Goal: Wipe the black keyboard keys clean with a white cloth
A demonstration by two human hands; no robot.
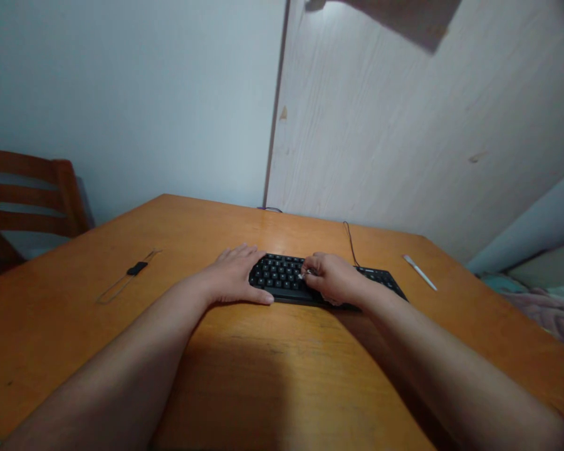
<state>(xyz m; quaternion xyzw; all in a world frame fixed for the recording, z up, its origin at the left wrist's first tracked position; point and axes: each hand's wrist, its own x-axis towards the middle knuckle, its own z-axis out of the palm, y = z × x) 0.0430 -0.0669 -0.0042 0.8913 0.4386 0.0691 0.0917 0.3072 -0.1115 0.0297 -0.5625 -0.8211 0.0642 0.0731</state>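
Note:
A black keyboard lies across the middle of an orange wooden table, its cable running to the wall. My left hand rests flat at the keyboard's left end, fingers stretched out, thumb along the front edge. My right hand sits over the keys with the fingers curled in a pinch on a small light thing that I cannot make out.
A white pen-like stick lies on the table to the right of the keyboard. A thin strap with a black clip lies to the left. A wooden chair stands at the far left. Bedding shows at the right.

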